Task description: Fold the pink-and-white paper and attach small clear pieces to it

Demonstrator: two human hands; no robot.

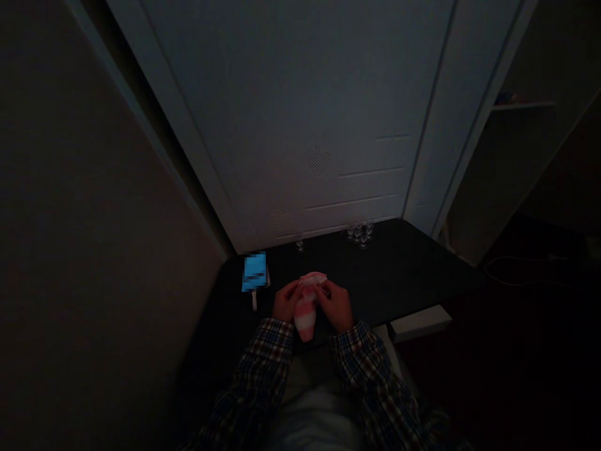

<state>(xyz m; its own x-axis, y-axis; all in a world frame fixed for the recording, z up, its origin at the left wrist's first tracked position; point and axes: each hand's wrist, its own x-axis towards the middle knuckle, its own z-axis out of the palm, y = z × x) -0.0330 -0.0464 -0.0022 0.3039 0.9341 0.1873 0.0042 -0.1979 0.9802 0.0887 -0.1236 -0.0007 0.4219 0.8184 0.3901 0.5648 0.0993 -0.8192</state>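
A pink-and-white striped sock (305,316) hangs between my two hands at the front of the dark table, its narrow end pointing down toward me. My left hand (285,303) pinches the sock's upper left side, fingers closed on the fabric. On the other side, my right hand (337,304) is closed on the upper right part, thumb and fingers together. The top edge of the sock bows out beyond my fingertips. Dim light hides the finer folds of the fabric.
Beyond my hands, several small clear glasses (360,234) stand at the back of the black table (404,269), with one glass (300,243) apart. A phone-like object with a blue screen (254,272) is at left. A pale door (291,113) rises behind; a white box (421,322) lies right.
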